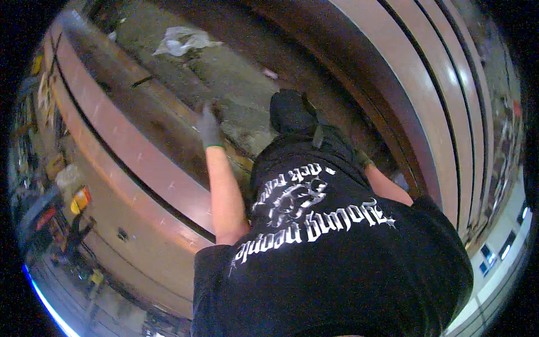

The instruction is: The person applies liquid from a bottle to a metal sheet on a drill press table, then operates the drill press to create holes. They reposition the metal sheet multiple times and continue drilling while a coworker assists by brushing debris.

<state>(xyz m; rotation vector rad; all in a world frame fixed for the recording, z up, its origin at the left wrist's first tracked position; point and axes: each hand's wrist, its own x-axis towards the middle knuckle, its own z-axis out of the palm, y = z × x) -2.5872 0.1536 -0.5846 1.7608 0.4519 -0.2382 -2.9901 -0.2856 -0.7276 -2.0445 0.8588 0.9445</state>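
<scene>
Hands: left (209, 129) gloved, open on brown ledge (163, 121) | right (362, 159) grip unclear | crumpled clear wrapper (182, 40) beyond

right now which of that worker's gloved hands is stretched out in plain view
The grey-gloved hand at picture left, reaching the brown beam; the other hand is half hidden by the black shirt.

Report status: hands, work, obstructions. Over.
Own hands not in view. Co-worker bent ahead, gloved hand at the rusty beam; contact unclear. Crumpled plastic on floor beyond.
</scene>
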